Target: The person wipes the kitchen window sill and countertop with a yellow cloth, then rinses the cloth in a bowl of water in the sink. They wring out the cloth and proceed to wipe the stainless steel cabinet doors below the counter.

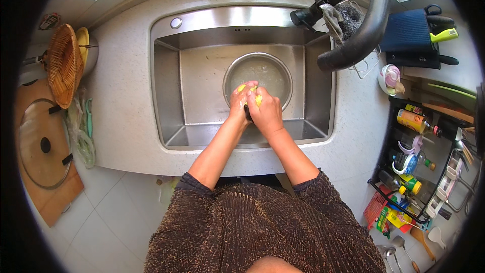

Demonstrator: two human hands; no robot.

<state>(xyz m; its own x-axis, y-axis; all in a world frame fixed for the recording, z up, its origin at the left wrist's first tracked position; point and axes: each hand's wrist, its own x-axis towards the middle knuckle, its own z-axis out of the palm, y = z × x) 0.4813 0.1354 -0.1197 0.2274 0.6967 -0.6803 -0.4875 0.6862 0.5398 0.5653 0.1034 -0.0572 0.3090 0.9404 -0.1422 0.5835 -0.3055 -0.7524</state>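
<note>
Both hands are close together over a round metal basin [257, 55] that stands in the steel sink [204, 83]. My left hand [241, 98], wet on its back, closes around a yellow-green thing [241, 88], mostly hidden by fingers. Pressed against it, my right hand [268, 106] is folded over more of the same yellow [258, 100]. A narrow black piece [248, 113], perhaps a tool's handle, sticks out between the two palms toward my wrists. What it belongs to is hidden. Cloudy liquid [261, 72] appears to lie in the basin.
A black faucet [356, 51] arches over the sink's right corner, beside a rag [331, 21] and scrubber. Right are a knife block [407, 36], a small bowl [386, 79] and a bottle rack [394, 132]. Left are a wicker basket [64, 66], glass lid [43, 159] and plastic bag [81, 140].
</note>
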